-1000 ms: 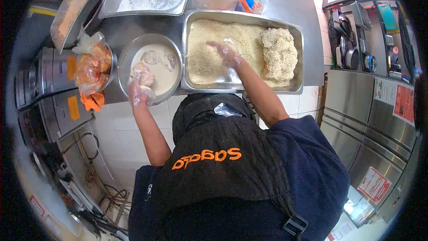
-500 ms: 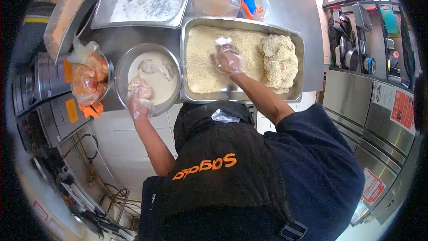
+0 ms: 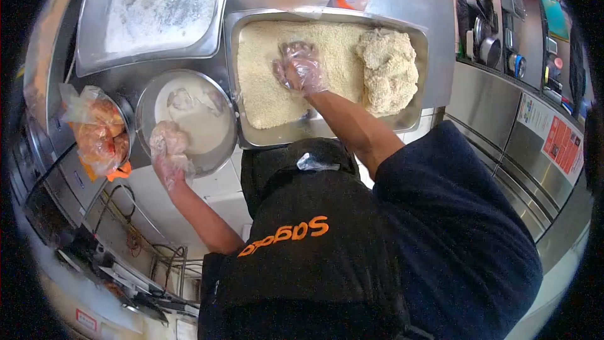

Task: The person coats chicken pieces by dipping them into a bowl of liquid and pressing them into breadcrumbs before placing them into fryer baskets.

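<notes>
White batter point(image 3: 211, 131) fills the round bowl point(image 3: 218, 158) on my left; I see the left hand point(image 3: 168, 167) grasping a pale meat piece point(image 3: 171, 138) there, 2 more pieces point(image 3: 181, 100) lying behind. Right hand point(image 3: 301, 68) on crumbs point(image 3: 261, 97) in the metal tray point(image 3: 283, 135), fingers bent, can't tell if clutching any. Coated pile point(image 3: 389, 75) at tray's right end.

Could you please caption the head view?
Left hand holding chicken at the batter bowl, right hand over the crumb tray.

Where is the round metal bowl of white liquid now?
In the head view, the bowl sits left of centre, directly beside the crumb-filled rectangular metal tray.
</notes>
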A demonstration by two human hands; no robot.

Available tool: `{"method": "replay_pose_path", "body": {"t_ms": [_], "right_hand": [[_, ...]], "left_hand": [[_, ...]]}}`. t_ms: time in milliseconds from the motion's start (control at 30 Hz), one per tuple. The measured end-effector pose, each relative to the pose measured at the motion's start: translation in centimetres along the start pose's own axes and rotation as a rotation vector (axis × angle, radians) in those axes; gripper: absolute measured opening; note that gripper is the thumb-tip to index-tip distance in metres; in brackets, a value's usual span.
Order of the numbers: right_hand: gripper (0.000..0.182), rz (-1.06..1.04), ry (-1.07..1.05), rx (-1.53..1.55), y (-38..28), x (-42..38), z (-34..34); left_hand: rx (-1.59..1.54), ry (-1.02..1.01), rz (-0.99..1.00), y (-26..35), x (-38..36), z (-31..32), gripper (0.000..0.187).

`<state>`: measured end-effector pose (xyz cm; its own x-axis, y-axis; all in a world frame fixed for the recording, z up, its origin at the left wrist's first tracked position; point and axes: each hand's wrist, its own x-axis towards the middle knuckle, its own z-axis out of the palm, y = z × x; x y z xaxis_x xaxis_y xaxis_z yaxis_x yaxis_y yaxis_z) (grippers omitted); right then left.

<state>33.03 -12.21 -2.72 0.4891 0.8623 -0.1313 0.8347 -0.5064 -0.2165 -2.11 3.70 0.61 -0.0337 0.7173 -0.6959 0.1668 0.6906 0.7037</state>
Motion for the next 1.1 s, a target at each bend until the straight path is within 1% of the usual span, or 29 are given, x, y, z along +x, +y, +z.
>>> {"method": "replay_pose_path", "body": {"t_ms": [33, 67, 100, 133, 167, 200, 233, 267, 300, 333, 367, 400, 433, 467, 500, 533, 633, 700, 767, 833, 867, 933, 967, 1033, 1067, 1100], "right_hand": [[0.045, 0.004, -0.016, 0.005, -0.1, 0.0, -0.1], [0.042, 0.030, -0.097, 0.026, -0.5, -0.2, -0.6], [0.041, 0.057, -0.144, 0.039, -0.6, 0.2, -1.0], [0.038, 0.060, -0.058, 0.038, -0.7, 0.1, -0.6], [0.038, 0.068, -0.026, 0.029, 0.0, -0.5, 1.4], [0.036, 0.072, 0.061, 0.101, 0.9, -0.7, 4.5], [0.035, 0.055, 0.138, 0.175, 1.3, 0.0, 5.7], [0.033, 0.028, 0.175, 0.076, 1.4, -0.1, 3.6], [0.033, 0.016, 0.172, 0.086, 1.6, -0.6, 3.3], [0.033, 0.082, 0.190, 0.086, 2.0, -0.5, 3.1], [0.033, 0.161, 0.203, 0.086, 2.0, -0.6, 3.3], [0.035, 0.226, -0.021, 0.156, 1.4, -0.5, 2.4], [0.035, 0.228, -0.035, 0.164, 1.5, -0.5, 3.0], [0.038, 0.200, 0.000, 0.229, 1.7, -0.6, 3.3], [0.042, 0.174, 0.029, 0.292, 2.0, -0.9, 3.8], [0.045, 0.126, 0.019, 0.183, 2.4, -1.1, 4.2], [0.048, 0.111, -0.011, 0.121, 1.1, -0.7, 1.6], [0.048, 0.095, -0.010, 0.124, 1.4, -0.5, 1.7], [0.047, 0.075, 0.002, 0.127, 1.7, -1.3, 2.1], [0.047, 0.074, -0.135, 0.100, 2.1, -0.3, 2.6], [0.047, 0.071, -0.080, 0.096, 1.9, -0.1, 2.7], [0.047, 0.087, 0.097, 0.106, 1.9, 0.0, 3.1], [0.047, 0.079, 0.129, 0.103, 1.7, -0.4, 3.1], [0.048, 0.077, 0.331, 0.068, 1.8, -0.6, 2.2], [0.052, 0.221, 0.131, 0.131, 1.8, -1.4, 0.9], [0.052, 0.222, 0.146, 0.129, 2.6, -2.1, 0.2]], "left_hand": [[0.076, -0.014, 0.082, -0.7, 0.4, -1.1, 0.032], [0.023, 0.080, -0.093, 1.3, -1.8, 0.6, 0.032], [0.028, 0.070, -0.079, 1.3, -1.9, 0.8, 0.032], [-0.093, 0.046, -0.046, 1.1, -1.7, 1.3, 0.032], [-0.217, 0.017, -0.011, 0.7, -1.4, 1.7, 0.032], [-0.250, -0.099, 0.042, -0.3, 0.4, 1.0, 0.034], [-0.273, -0.106, 0.067, 0.0, 0.5, 1.7, 0.034], [-0.262, -0.103, 0.055, 0.2, 0.1, 2.2, 0.035], [-0.234, -0.093, 0.029, 0.3, -0.8, 2.4, 0.035], [-0.248, -0.067, -0.013, 0.5, -1.4, 2.8, 0.036], [-0.242, -0.059, -0.013, 1.0, -2.2, 3.7, 0.036], [-0.234, 0.009, -0.030, 1.4, -3.2, 4.4, 0.036], [-0.229, 0.079, -0.043, 1.6, -3.5, 4.6, 0.036], [-0.219, 0.092, -0.053, 1.5, -3.2, 4.4, 0.036], [-0.215, 0.034, -0.043, 1.2, -3.0, 4.0, 0.037], [-0.215, -0.021, -0.036, 0.9, -2.8, 3.8, 0.039], [-0.194, -0.010, -0.079, 1.0, -3.0, 4.0, 0.041], [-0.158, -0.001, -0.119, 0.5, -1.3, 3.6, 0.041], [-0.126, 0.004, -0.149, 0.0, -1.3, 3.2, 0.040], [-0.062, 0.036, -0.145, 1.5, -1.2, 3.7, 0.039], [-0.078, 0.011, -0.099, 1.9, -0.8, 3.7, 0.039], [-0.211, -0.060, 0.009, 1.5, -0.3, 3.6, 0.037], [-0.225, -0.073, 0.037, 1.7, -1.0, 3.4, 0.037], [-0.184, -0.129, 0.101, 2.2, -1.9, 3.5, 0.035], [-0.207, -0.121, 0.061, 2.2, -1.8, 3.4, 0.033], [-0.212, -0.131, 0.072, 2.2, -2.0, 3.3, 0.033]]}}
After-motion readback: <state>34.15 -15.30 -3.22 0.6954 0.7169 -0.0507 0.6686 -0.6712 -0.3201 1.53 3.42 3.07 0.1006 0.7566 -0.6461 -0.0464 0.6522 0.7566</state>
